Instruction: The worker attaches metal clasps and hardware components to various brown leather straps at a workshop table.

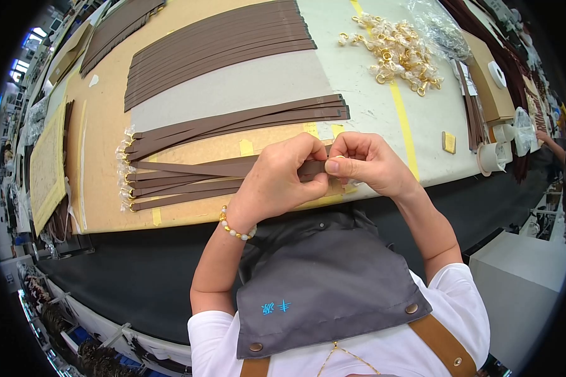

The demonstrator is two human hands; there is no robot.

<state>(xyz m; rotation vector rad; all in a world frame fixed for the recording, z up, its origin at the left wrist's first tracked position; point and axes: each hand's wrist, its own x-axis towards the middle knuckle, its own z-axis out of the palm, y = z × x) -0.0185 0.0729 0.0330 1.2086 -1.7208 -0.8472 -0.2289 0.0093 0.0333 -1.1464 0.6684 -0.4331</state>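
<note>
My left hand (280,179) and my right hand (366,163) meet over the near edge of the worktable, both pinching the end of one brown leather strap (214,168). The strap runs left across the brown board (100,138). A small gold ring shows between my right fingertips at the strap's end. Beside it lie more brown straps (182,188) with gold clasps wrapped in clear film at their left ends (124,169).
Two wider stacks of brown straps (220,44) lie farther back on the board. A heap of gold clasps (399,53) sits at the back right, next to a clear bag, tape rolls (492,157) and a cardboard box (490,81). Another person's arm (550,143) shows at the far right.
</note>
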